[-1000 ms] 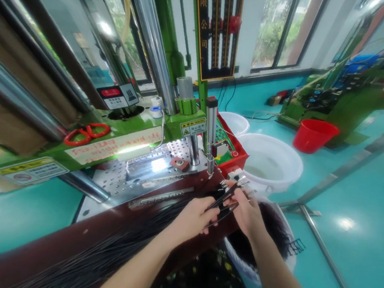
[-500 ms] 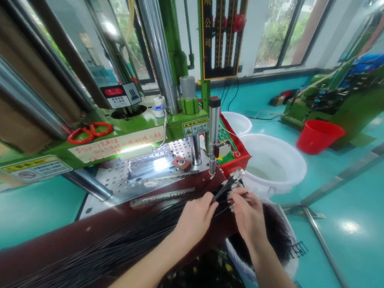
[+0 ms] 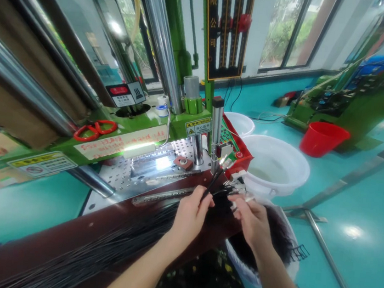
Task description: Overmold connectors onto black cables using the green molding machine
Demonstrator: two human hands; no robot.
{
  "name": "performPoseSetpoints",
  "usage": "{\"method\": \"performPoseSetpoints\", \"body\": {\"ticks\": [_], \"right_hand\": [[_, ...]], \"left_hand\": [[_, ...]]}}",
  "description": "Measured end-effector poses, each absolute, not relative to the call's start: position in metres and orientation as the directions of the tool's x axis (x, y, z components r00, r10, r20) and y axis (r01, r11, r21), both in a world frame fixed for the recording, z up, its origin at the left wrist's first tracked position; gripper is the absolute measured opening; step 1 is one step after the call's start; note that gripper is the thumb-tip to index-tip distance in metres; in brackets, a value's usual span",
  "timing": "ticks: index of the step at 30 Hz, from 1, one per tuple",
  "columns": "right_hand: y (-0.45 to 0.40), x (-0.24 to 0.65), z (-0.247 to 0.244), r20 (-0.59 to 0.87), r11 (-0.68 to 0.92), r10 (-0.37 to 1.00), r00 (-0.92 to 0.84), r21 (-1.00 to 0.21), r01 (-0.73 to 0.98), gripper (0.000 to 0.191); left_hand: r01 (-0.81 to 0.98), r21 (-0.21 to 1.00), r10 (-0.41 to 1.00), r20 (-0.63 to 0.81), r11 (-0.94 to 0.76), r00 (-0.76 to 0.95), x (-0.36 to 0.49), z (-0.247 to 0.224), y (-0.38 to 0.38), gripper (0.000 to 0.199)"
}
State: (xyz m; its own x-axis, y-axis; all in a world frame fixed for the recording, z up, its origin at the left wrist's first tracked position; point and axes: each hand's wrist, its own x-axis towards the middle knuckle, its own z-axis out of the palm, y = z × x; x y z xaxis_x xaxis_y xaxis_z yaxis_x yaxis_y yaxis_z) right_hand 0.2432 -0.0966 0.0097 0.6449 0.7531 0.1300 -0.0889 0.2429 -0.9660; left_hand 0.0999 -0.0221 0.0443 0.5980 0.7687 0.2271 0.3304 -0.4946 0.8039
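Observation:
My left hand [image 3: 189, 215] is closed around a few black cables [image 3: 212, 183], whose silvery connector ends point up and away from me. My right hand [image 3: 254, 220] is close beside it, fingers pinched on a small pale connector end, partly hidden by the fingertips. More silvery connectors [image 3: 238, 181] lie just beyond the right hand at the end of the cable pile. A long bundle of black cables [image 3: 108, 241] runs along the brown bench edge [image 3: 42, 238] beneath my left wrist.
A green press machine [image 3: 181, 119] with a perforated metal plate [image 3: 115, 172] stands ahead. Orange-handled scissors [image 3: 95, 130] rest on its frame. White tubs [image 3: 273, 165], a bin [image 3: 288, 270] of dark material and a red bucket [image 3: 322, 138] stand at the right. A metal rail [image 3: 331, 261] crosses there.
My left hand has moved slightly left, and the cables in it now stand apart from the other connectors. My right hand stays near the pile, fingers still pinched.

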Motion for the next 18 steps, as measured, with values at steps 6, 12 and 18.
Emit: {"method": "performPoseSetpoints", "body": {"ticks": [6,12,18], "right_hand": [[-0.085,0.239,0.01,0.118,0.298,0.81,0.575,-0.926,-0.231,0.019],[-0.087,0.243,0.022,0.093,0.403,0.828,0.553,-0.784,-0.472,0.017],[-0.096,0.259,0.032,0.059,0.303,0.865,0.499,-0.853,-0.424,0.01]], "left_hand": [[0.303,0.799,0.655,0.144,-0.519,0.742,0.099,0.045,-0.029,0.02],[0.316,0.7,0.612,0.217,-0.641,0.761,0.102,0.056,-0.023,0.021],[0.304,0.887,0.45,-0.126,-0.348,0.884,0.097,0.055,-0.027,0.022]]}}
